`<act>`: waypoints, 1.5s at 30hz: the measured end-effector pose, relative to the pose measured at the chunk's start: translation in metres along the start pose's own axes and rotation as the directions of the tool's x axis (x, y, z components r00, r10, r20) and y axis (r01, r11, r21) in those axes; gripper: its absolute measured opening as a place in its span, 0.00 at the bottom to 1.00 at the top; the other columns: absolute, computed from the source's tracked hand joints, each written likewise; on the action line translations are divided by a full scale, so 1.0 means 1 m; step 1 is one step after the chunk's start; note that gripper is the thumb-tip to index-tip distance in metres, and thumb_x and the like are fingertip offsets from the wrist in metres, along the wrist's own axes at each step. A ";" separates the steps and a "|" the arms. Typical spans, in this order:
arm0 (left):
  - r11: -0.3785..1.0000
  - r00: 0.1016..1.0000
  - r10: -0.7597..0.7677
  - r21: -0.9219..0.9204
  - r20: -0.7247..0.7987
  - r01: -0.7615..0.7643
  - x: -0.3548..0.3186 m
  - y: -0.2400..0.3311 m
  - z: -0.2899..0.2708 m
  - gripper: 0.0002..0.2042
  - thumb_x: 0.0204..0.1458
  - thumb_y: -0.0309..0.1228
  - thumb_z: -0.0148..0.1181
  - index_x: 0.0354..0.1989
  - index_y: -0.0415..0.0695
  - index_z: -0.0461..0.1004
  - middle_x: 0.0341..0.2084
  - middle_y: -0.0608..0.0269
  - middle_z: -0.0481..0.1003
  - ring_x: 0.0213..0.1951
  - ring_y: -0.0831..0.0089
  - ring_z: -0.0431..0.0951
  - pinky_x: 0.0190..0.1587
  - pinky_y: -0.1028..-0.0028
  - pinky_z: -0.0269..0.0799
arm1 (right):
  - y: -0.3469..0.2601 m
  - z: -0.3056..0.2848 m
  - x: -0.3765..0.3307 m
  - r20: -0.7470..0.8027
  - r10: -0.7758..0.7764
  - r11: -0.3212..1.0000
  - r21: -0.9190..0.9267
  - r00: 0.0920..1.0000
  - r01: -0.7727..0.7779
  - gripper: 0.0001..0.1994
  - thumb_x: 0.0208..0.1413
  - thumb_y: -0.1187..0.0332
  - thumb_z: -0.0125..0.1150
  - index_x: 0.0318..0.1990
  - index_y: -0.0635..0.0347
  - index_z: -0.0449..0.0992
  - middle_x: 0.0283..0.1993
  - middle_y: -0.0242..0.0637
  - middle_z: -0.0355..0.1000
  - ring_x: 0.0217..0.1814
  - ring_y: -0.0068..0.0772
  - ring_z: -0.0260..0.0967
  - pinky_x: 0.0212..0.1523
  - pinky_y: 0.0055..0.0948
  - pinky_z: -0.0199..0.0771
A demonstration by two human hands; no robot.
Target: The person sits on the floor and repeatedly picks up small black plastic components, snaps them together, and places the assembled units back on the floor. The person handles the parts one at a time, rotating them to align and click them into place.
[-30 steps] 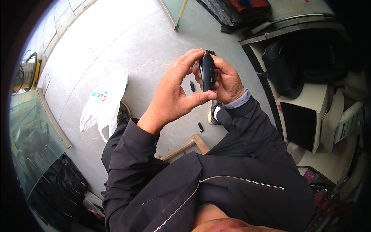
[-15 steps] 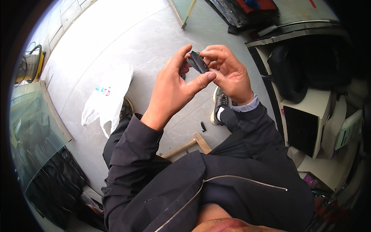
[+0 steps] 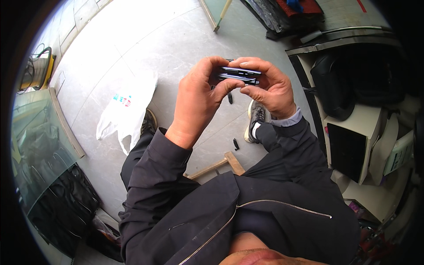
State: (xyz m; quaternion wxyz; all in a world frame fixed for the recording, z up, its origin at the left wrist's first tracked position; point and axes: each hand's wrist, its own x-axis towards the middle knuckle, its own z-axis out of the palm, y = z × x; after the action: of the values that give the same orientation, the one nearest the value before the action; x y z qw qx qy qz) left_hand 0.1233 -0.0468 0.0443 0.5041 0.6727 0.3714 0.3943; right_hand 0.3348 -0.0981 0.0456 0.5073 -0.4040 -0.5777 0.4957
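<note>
Head view: left hand [image 3: 196, 99] and right hand [image 3: 269, 86] both pinch a flat dark device [image 3: 238, 75] held level at chest height over the floor [image 3: 132, 48]. Best to keep thumbs on its edges, grip even, so it doesn't slip.

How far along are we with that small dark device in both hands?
Done: the small dark device is off the floor, lying sideways, pinched between the left hand and right hand at chest height. In hand: fingertips press along its edges, where a pale seam shows. Left: two small dark pieces lie on the grey floor near the shoe; whether they belong to it is unclear.
</note>
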 end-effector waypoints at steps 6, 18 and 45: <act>0.993 0.992 0.113 0.027 -0.055 -0.111 -0.001 0.000 0.003 0.14 0.60 0.22 0.73 0.52 0.38 0.79 0.37 0.61 0.86 0.37 0.80 0.85 0.40 0.77 0.80 | -0.001 0.000 0.000 -0.112 -0.004 0.988 0.151 0.994 0.021 0.23 0.61 0.80 0.72 0.62 0.62 0.73 0.62 0.52 0.79 0.67 0.41 0.79 0.68 0.38 0.83; 0.822 0.943 -0.268 -0.464 0.196 0.330 0.003 0.001 0.000 0.14 0.62 0.27 0.73 0.51 0.35 0.80 0.35 0.65 0.85 0.37 0.81 0.79 0.40 0.78 0.76 | 0.004 -0.010 -0.003 -0.088 0.107 0.886 0.459 0.990 -0.055 0.21 0.64 0.61 0.73 0.59 0.63 0.78 0.59 0.47 0.80 0.56 0.36 0.82 0.58 0.38 0.85; 0.817 0.924 -0.329 -0.431 0.195 0.382 0.002 0.001 0.003 0.12 0.63 0.27 0.72 0.51 0.35 0.79 0.38 0.61 0.86 0.39 0.79 0.82 0.43 0.76 0.79 | 0.003 -0.003 -0.008 -0.141 0.095 0.881 0.472 0.985 -0.018 0.23 0.61 0.62 0.78 0.60 0.60 0.78 0.62 0.42 0.74 0.57 0.34 0.77 0.55 0.34 0.81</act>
State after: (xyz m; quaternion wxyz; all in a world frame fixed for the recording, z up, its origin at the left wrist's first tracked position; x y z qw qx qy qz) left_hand 0.1269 -0.0460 0.0455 0.7339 0.4731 0.3573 0.3315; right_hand 0.3386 -0.1044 0.0410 0.6198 -0.3244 -0.3862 0.6012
